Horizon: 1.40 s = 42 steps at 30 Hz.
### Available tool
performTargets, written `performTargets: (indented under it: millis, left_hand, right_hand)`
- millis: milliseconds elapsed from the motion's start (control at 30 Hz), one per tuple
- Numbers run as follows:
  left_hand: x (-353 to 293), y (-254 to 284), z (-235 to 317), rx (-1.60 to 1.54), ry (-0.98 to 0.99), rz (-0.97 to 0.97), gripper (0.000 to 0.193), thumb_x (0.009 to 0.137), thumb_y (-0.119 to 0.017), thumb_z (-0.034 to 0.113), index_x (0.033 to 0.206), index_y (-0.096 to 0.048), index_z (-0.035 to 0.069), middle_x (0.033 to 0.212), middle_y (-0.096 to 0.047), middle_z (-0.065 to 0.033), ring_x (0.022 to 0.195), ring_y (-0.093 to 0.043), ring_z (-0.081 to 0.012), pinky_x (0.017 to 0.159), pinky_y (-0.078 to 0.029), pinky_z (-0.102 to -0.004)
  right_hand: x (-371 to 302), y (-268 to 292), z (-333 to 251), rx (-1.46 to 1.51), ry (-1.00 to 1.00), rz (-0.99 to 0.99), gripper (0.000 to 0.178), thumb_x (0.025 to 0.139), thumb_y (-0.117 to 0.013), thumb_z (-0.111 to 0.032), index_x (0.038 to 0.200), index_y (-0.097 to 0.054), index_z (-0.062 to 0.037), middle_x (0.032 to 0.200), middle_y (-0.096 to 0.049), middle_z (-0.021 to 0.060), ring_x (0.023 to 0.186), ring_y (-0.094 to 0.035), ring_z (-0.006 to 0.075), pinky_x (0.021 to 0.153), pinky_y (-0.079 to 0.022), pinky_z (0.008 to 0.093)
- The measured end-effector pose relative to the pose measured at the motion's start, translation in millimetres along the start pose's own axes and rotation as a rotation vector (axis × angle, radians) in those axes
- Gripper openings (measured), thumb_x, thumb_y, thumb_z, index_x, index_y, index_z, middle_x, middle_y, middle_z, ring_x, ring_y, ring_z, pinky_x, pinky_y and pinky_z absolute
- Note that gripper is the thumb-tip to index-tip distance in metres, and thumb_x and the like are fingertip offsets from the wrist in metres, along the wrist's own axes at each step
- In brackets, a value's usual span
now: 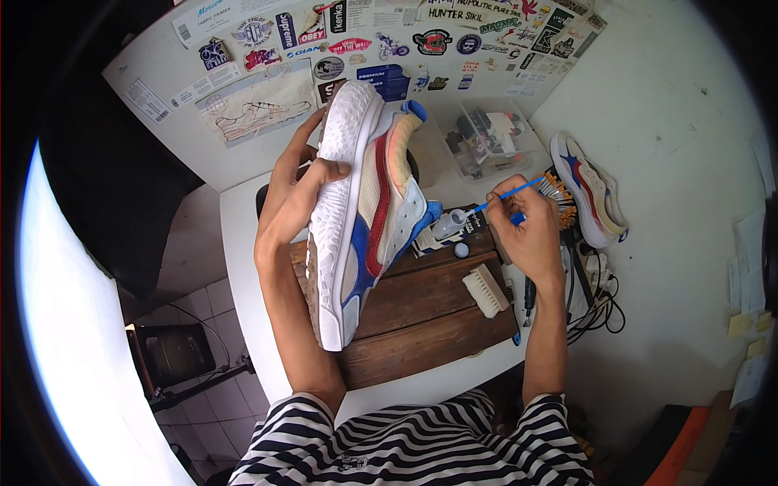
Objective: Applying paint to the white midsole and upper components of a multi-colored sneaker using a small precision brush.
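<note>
My left hand [293, 194] is closed around a sneaker [378, 219], its thumb on the white textured sole. The sneaker is held up on its side, toe toward me, with cream mesh, blue and red panels and a laceless tongue. Between the fingertips of my right hand [531, 239] is a thin blue micro applicator brush [519, 189]. Its pale tip is at the mouth of a small open bottle [449, 225], beside a dark-and-white box [429, 240]. A small round cap [461, 250] lies in front of the bottle.
A brown wooden board [405, 320] covers the near part of the white table, with a pale-bristled brush [486, 292] on it. Behind stand a clear plastic bin [478, 146] of supplies and a holder of orange-tipped sticks [557, 198]. Another sneaker [585, 190] and black cables [598, 312] lie right.
</note>
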State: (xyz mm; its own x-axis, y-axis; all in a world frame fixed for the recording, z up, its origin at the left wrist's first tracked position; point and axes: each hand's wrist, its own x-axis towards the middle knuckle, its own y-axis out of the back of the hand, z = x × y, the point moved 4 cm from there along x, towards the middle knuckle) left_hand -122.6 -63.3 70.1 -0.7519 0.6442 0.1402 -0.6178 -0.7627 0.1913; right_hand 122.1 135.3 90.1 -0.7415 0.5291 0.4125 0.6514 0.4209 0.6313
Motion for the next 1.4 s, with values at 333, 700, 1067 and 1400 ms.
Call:
performTargets:
  millis: [333, 700, 1067, 1400]
  left_hand:
    - [1.9, -0.7, -3.7, -0.018, -0.017, -0.008, 0.095, 0.07, -0.07, 0.038, 0.159, -0.048, 0.011, 0.095, -0.065, -0.0169, 0.096, -0.067, -0.0313, 0.092, -0.049, -0.0395]
    - [3.9, -4.8, -6.4, -0.026, -0.021, -0.018, 0.094, 0.071, -0.069, 0.038, 0.158, -0.049, 0.01, 0.095, -0.065, -0.0168, 0.097, -0.067, -0.0319, 0.092, -0.049, -0.0402]
    - [3.0, -16.4, -5.6, -0.098, -0.036, -0.142, 0.094, 0.071, -0.069, 0.036, 0.158, -0.048, 0.008, 0.09, -0.063, -0.0169, 0.088, -0.064, -0.0292, 0.09, -0.047, -0.0369]
    - [-12.8, -46.0, 21.2, -0.125, -0.075, -0.263, 0.098, 0.063, -0.073, 0.035, 0.156, -0.051, 0.012, 0.115, -0.066, -0.0221, 0.1, -0.065, -0.0329, 0.096, -0.049, -0.0424]
  right_hand:
    - [-6.5, 9.9, 6.4, 0.081, -0.025, 0.078, 0.008, 0.093, -0.071, -0.003, 0.092, -0.065, 0.0011, 0.071, -0.069, 0.0067, 0.062, -0.067, 0.0118, 0.059, -0.049, 0.0279]
    - [-15.0, 10.2, -1.5, 0.017, 0.088, -0.047, 0.004, 0.094, -0.069, -0.002, 0.097, -0.067, 0.0011, 0.081, -0.073, 0.0105, 0.073, -0.073, 0.0202, 0.071, -0.056, 0.0328]
    - [-27.8, 48.4, -8.0, 0.546, 0.092, 0.085, 0.009, 0.097, -0.063, 0.006, 0.105, -0.061, 0.0058, 0.101, -0.072, 0.0199, 0.082, -0.072, 0.0202, 0.078, -0.06, 0.0341]
    - [-35.0, 53.9, -64.2, 0.611, 0.236, 0.011, 0.012, 0.091, -0.065, 0.012, 0.101, -0.062, 0.007, 0.096, -0.073, 0.0229, 0.079, -0.072, 0.0185, 0.076, -0.062, 0.0329]
